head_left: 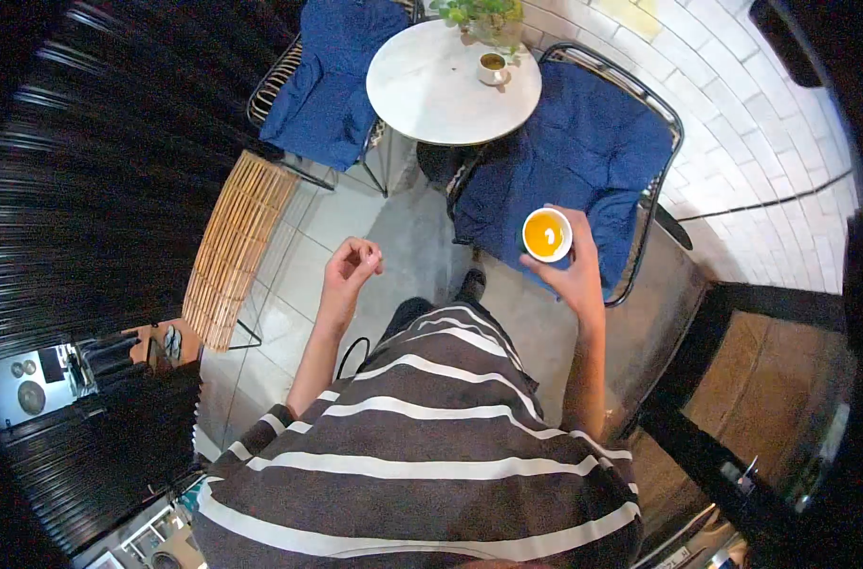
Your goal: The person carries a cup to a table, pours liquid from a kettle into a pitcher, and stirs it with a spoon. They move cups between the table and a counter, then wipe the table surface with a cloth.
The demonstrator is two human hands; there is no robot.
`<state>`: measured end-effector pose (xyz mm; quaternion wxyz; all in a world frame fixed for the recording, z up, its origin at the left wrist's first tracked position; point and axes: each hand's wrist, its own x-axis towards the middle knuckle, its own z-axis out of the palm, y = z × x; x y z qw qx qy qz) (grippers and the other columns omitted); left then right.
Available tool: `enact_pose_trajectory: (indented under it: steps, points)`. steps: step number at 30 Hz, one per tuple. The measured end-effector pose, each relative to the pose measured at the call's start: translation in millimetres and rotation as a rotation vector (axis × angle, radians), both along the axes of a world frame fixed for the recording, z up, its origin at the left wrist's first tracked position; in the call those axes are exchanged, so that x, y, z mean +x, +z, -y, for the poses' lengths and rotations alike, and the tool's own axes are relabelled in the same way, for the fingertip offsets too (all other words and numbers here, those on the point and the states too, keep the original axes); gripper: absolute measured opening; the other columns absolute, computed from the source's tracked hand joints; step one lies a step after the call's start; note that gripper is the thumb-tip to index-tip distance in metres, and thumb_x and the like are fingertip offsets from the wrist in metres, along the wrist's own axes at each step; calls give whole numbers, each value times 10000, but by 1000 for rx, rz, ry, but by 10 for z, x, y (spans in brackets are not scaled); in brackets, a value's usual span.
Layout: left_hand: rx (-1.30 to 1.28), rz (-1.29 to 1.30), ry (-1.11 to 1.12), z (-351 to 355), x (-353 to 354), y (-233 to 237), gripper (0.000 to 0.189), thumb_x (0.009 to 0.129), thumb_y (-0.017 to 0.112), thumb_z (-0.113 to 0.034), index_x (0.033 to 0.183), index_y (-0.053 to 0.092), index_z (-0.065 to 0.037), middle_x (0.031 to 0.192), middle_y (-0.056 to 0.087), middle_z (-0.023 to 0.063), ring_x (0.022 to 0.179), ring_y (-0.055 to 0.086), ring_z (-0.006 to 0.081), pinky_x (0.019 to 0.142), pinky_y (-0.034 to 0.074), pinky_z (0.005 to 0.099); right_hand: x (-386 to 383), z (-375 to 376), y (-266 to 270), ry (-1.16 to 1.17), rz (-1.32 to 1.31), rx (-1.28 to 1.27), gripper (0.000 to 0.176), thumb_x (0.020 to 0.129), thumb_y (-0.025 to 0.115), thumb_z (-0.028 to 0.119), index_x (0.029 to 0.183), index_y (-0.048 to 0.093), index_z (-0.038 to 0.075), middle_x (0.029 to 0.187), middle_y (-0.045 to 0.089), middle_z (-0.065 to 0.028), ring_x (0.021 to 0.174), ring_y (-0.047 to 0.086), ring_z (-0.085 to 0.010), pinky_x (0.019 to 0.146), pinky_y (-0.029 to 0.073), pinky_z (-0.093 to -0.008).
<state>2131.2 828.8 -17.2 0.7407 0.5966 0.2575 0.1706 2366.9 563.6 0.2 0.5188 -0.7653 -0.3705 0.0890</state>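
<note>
My right hand (577,270) is wrapped round a white cup (547,235) filled with an orange-yellow liquid, with a bright reflection on its surface. The cup is upright, in front of a blue-cushioned chair. My left hand (352,266) is raised at the left of my body, its fingers curled and pressed together; whether anything is between them is too small to tell. Beyond both hands stands a round white table (422,85), which bears a second white cup (491,68) and a green plant (479,13).
One blue-cushioned chair (583,133) is right of the table, another (327,95) left of it. A slatted rattan stool (241,247) stands at the left, near a black corrugated wall (118,190). A white brick wall (735,133) and brown wooden surface (763,379) are at the right.
</note>
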Motion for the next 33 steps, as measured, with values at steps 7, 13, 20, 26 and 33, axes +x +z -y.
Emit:
enact_pose_trajectory:
  steps: [7, 13, 20, 26, 33]
  points:
    - [-48, -11, 36, -633, 681, -132, 180, 956, 665, -126, 876, 506, -103, 929, 563, 27, 839, 544, 128, 803, 452, 286, 970, -943, -226, 19, 21, -58, 645, 695, 869, 100, 1268, 585, 23, 1240, 599, -117, 1187, 590, -273, 1035, 451, -362]
    - [-57, -47, -33, -1480, 1308, -325, 197, 961, 674, -156, 878, 504, -99, 928, 563, 27, 848, 537, 124, 800, 439, 278, 1558, -1782, -746, -29, -42, -116, 658, 703, 881, 148, 1261, 556, 22, 1225, 592, -145, 1168, 593, -314, 1026, 458, -384]
    - [-106, -154, -191, -2652, 2180, -525, 185, 962, 678, -127, 890, 510, -101, 964, 564, 13, 860, 507, 104, 802, 423, 273, 1989, -2696, -1446, -142, -285, 10, 685, 693, 891, 102, 1264, 519, 35, 1199, 599, -153, 1163, 603, -300, 1006, 470, -389]
    - [-145, -177, -319, -3318, 2565, -704, 158, 971, 655, -78, 913, 508, -88, 984, 545, 12, 896, 502, 96, 812, 430, 261, 2404, -3418, -1910, -254, -306, -97, 676, 720, 887, 113, 1271, 504, 28, 1207, 612, -169, 1149, 621, -314, 982, 492, -406]
    - [-152, -263, -313, -3658, 2573, -969, 192, 956, 670, -79, 902, 487, -94, 960, 536, 18, 891, 497, 111, 817, 424, 261, 3035, -4012, -2486, -202, -33, -197, 748, 721, 878, 138, 1330, 464, 6, 1297, 567, -210, 1203, 569, -405, 1026, 473, -456]
